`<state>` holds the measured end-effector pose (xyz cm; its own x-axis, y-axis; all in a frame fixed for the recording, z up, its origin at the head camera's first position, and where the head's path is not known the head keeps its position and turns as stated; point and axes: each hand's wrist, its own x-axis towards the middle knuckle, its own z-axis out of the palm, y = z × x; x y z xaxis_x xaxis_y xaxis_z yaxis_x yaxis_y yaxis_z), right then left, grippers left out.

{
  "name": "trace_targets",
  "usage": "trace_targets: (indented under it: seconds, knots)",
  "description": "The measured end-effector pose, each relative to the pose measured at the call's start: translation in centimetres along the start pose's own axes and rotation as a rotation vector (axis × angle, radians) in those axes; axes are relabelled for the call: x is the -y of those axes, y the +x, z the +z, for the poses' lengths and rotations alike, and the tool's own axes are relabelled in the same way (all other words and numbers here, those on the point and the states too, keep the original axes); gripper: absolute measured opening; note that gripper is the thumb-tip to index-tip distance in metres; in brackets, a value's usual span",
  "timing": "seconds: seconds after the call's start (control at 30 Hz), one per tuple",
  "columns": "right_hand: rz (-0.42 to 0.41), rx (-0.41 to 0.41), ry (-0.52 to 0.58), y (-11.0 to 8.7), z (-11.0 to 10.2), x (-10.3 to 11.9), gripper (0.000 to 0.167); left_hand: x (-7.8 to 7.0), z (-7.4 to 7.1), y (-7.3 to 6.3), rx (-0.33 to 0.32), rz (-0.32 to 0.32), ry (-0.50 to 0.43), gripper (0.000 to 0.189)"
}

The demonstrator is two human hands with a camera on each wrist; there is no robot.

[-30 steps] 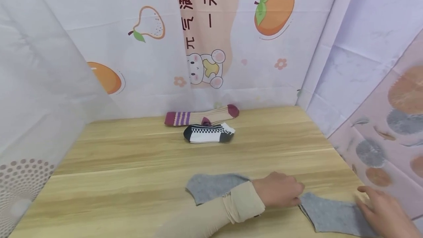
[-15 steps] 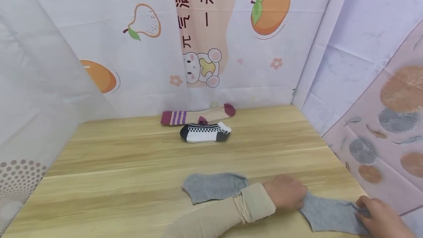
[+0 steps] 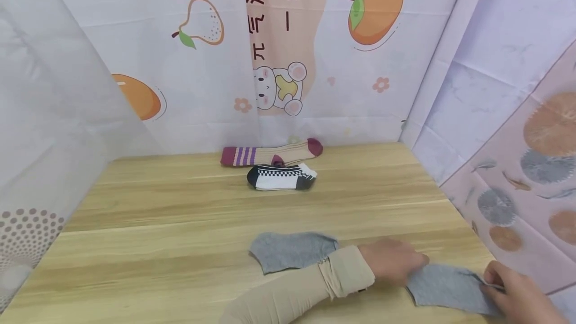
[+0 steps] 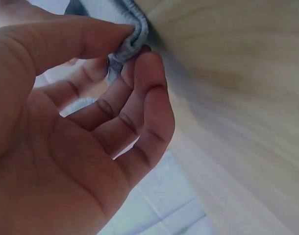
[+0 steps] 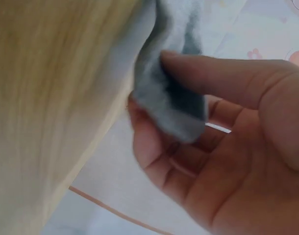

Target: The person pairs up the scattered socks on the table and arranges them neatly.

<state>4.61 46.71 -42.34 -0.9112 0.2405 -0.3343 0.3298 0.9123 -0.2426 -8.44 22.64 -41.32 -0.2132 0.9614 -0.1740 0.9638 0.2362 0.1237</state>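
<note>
In the head view, a grey ankle sock (image 3: 450,288) lies at the table's front right, stretched between both hands. My left hand (image 3: 392,262), in a beige sleeve, holds its left end. The left wrist view shows the left hand's thumb and fingers pinching the folded cloth edge (image 4: 135,41). My right hand (image 3: 522,294) grips the other end. In the right wrist view, the grey cloth (image 5: 181,115) sits between its thumb and curled fingers. A second grey ankle sock (image 3: 292,251) lies flat to the left, partly behind the left sleeve.
At the table's back lie a maroon-and-beige sock (image 3: 288,155) with purple stripes and, just in front, a black-and-white checkered ankle sock (image 3: 279,181). The wooden table (image 3: 180,224) is bordered by hanging printed cloths (image 3: 360,94) behind and at both sides.
My right hand has closed on the right end of the grey sock, and that end looks slightly lifted. The left hand has shifted a little to the right. The other socks lie as before.
</note>
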Motion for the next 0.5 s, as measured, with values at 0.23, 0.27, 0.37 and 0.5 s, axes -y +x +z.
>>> trace_targets:
  seconds: [0.23, 0.27, 0.37, 0.5]
  knots:
    - [-0.094, -0.151, 0.005, -0.2, -1.1, 2.0, 0.015, 2.3, -1.2, -1.9, -0.034, -0.03, -0.106, 0.025]
    - [-0.107, -0.18, 0.016, -0.3, -1.2, 2.3, 0.012, 2.7, -1.5, -2.4, -0.044, -0.027, -0.121, 0.024]
    - [-0.155, -0.3, 0.072, -0.6, -1.1, 3.3, 0.005, 3.6, -2.4, -3.6, -0.077, -0.023, -0.15, 0.023]
    - [-0.253, -0.502, 0.107, -1.0, -0.9, 4.1, 0.004, 4.6, -3.1, -5.3, -0.111, -0.016, -0.161, 0.024]
